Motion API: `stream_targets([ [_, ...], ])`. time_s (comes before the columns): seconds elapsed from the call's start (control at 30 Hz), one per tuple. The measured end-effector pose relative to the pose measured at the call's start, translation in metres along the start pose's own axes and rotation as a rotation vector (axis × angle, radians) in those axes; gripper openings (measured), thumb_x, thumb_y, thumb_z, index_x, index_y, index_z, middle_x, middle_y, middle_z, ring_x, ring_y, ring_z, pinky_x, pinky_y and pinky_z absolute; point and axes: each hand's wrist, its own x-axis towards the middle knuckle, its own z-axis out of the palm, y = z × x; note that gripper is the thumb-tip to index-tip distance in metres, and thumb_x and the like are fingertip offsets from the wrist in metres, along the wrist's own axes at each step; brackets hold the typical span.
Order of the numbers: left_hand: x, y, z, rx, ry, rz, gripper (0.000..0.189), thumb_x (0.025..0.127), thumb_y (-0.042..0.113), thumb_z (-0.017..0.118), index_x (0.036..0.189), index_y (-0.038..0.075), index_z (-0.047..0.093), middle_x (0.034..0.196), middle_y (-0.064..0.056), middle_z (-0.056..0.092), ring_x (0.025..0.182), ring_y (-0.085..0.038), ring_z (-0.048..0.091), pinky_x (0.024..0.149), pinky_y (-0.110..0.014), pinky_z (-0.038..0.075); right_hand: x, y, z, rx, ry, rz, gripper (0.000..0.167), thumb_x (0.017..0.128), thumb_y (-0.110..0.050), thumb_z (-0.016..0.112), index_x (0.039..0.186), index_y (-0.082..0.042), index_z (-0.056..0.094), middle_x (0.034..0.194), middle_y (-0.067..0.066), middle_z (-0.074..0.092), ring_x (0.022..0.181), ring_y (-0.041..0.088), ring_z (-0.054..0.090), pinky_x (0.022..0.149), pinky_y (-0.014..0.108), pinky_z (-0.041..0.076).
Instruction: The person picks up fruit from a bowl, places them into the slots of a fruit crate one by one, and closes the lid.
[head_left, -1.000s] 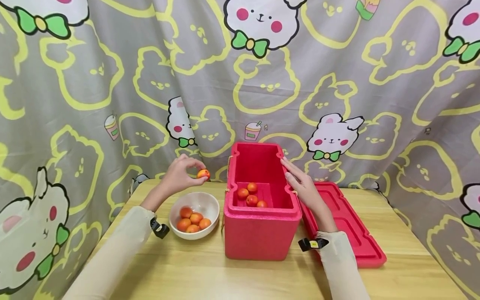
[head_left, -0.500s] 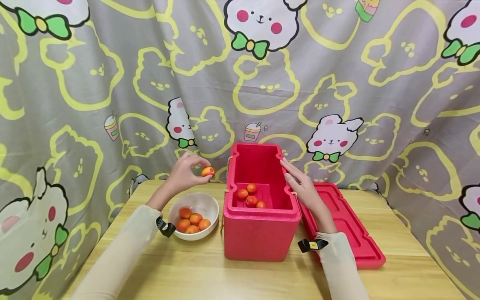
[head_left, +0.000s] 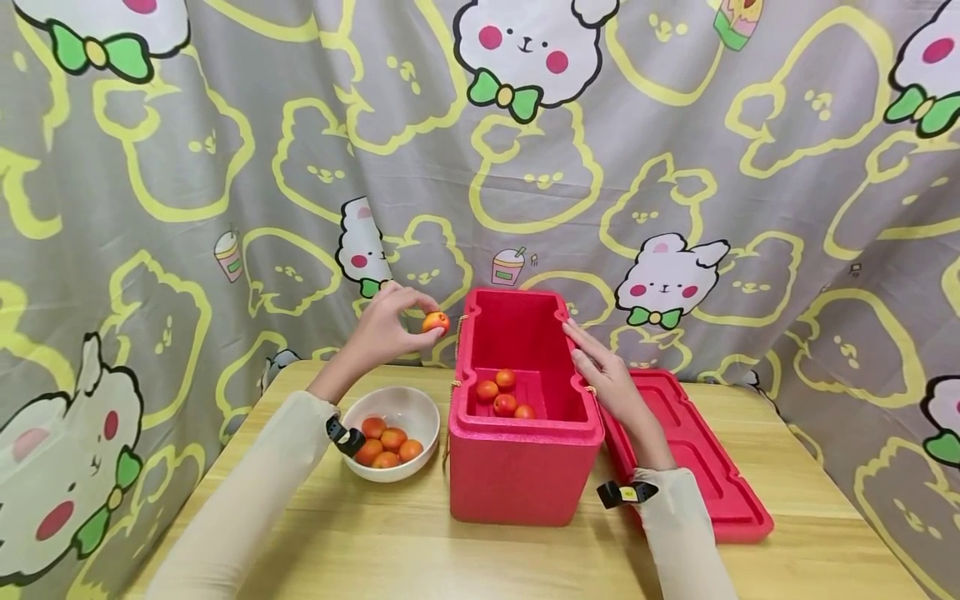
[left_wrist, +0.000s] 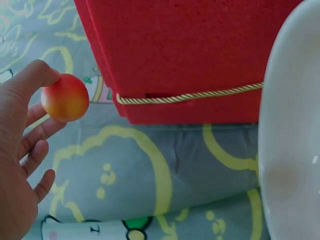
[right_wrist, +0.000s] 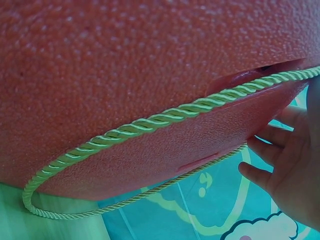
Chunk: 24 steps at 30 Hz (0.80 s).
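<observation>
My left hand [head_left: 381, 330] pinches a small, round orange-red fruit [head_left: 436, 322] between thumb and fingertips, up beside the left wall of a red foam box [head_left: 517, 475]. In the left wrist view the fruit [left_wrist: 65, 98] shows a yellow underside, and the other fingers are spread loosely. Several similar fruits [head_left: 505, 406] lie on the floor of the lidless box. Below my left forearm stands a white bowl [head_left: 423, 408] with several more of these fruits [head_left: 393, 439]. My right hand [head_left: 611, 379] rests on the box's right rim with straight fingers.
To the right of the box, its red lid [head_left: 705, 467] lies on the wooden table [head_left: 360, 533]. Twisted gold cord [right_wrist: 165, 120] runs along the box's sides. A patterned curtain [head_left: 540, 200] hangs behind the table.
My left hand has moved right and upward with the fruit, from above the bowl to near the box's left edge. The right hand has stayed on the rim.
</observation>
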Motion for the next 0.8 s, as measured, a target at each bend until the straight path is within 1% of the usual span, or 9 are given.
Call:
stream_targets([
  [0.17, 0.012, 0.011, 0.001, 0.001, 0.013, 0.095, 0.029, 0.079, 0.024, 0.087, 0.102, 0.014, 0.074, 0.098, 0.000, 0.074, 0.095, -0.019, 0.049, 0.083, -0.041, 0.042, -0.001, 0.000, 0.001, -0.001, 0.004, 0.005, 0.051, 0.105, -0.014, 0.051, 0.155, -0.019, 0.043, 0.166, 0.005, 0.035, 0.154, 0.026, 0.031, 0.103, 0.006, 0.034],
  [0.3, 0.020, 0.021, 0.002, 0.036, 0.008, 0.158, 0.029, 0.078, 0.024, 0.086, 0.102, 0.014, 0.074, 0.098, 0.000, 0.073, 0.099, -0.021, 0.050, 0.086, -0.043, 0.041, -0.001, 0.000, 0.000, -0.007, 0.005, 0.003, 0.051, 0.105, -0.016, 0.051, 0.155, -0.019, 0.044, 0.165, 0.005, 0.035, 0.154, 0.027, 0.032, 0.103, 0.006, 0.034],
  [0.37, 0.025, 0.026, 0.003, 0.060, 0.000, 0.183, 0.027, 0.079, 0.024, 0.085, 0.102, 0.015, 0.073, 0.097, 0.001, 0.072, 0.099, -0.020, 0.050, 0.088, -0.043, 0.040, 0.000, 0.000, 0.000, -0.011, 0.005, 0.000, 0.051, 0.105, -0.017, 0.051, 0.155, -0.019, 0.044, 0.165, 0.005, 0.035, 0.154, 0.027, 0.032, 0.103, 0.006, 0.034],
  [0.53, 0.037, 0.039, 0.007, 0.108, -0.039, 0.246, 0.025, 0.081, 0.026, 0.083, 0.102, 0.015, 0.072, 0.095, 0.002, 0.071, 0.097, -0.018, 0.048, 0.088, -0.041, 0.038, 0.000, 0.001, 0.000, -0.016, 0.002, -0.001, 0.052, 0.105, -0.013, 0.051, 0.156, -0.018, 0.043, 0.165, 0.006, 0.035, 0.154, 0.028, 0.032, 0.104, 0.009, 0.036],
  [0.6, 0.041, 0.045, 0.009, 0.119, -0.061, 0.266, 0.026, 0.082, 0.027, 0.082, 0.102, 0.015, 0.072, 0.094, 0.002, 0.070, 0.096, -0.018, 0.048, 0.087, -0.041, 0.037, -0.001, 0.000, 0.000, -0.019, 0.001, 0.003, 0.052, 0.104, -0.013, 0.051, 0.156, -0.019, 0.043, 0.165, 0.005, 0.035, 0.154, 0.027, 0.032, 0.107, 0.015, 0.038],
  [0.7, 0.045, 0.054, 0.012, 0.136, -0.096, 0.289, 0.027, 0.082, 0.029, 0.082, 0.102, 0.015, 0.073, 0.092, 0.002, 0.070, 0.095, -0.018, 0.048, 0.086, -0.040, 0.037, -0.001, 0.000, 0.000, -0.025, 0.001, 0.006, 0.052, 0.104, -0.013, 0.051, 0.156, -0.019, 0.043, 0.166, 0.004, 0.035, 0.154, 0.027, 0.032, 0.111, 0.031, 0.042],
  [0.8, 0.049, 0.062, 0.016, 0.153, -0.137, 0.303, 0.027, 0.081, 0.030, 0.082, 0.101, 0.015, 0.072, 0.090, 0.002, 0.069, 0.096, -0.017, 0.050, 0.086, -0.040, 0.039, -0.001, 0.000, 0.000, -0.026, 0.002, 0.005, 0.053, 0.104, -0.010, 0.051, 0.156, -0.017, 0.043, 0.165, 0.005, 0.035, 0.154, 0.027, 0.033, 0.111, 0.045, 0.041],
])
